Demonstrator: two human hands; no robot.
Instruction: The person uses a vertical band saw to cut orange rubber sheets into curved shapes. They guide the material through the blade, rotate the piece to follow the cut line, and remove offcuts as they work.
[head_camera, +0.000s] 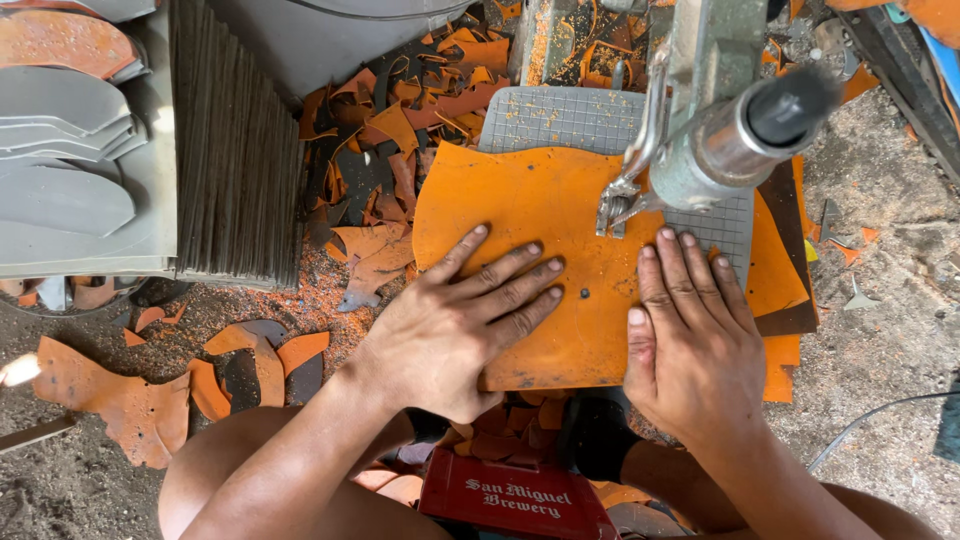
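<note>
The left hand (455, 325) is laid flat, palm down, with its fingers spread and pointed up and to the right; the thumb is angled away from them. The right hand (690, 335) is laid flat beside it, fingers held close together and pointed straight ahead, thumb tucked along the inner side. Both forearms are bare and are extended forward over bent bare knees.

crate (515, 500) | stood at the bottom edge of the view, between the person's knees, under the orange sheet's near edge | red, boxy, tilted, top face partly seen | pale lettering on its side | no screens or signs seen
</note>
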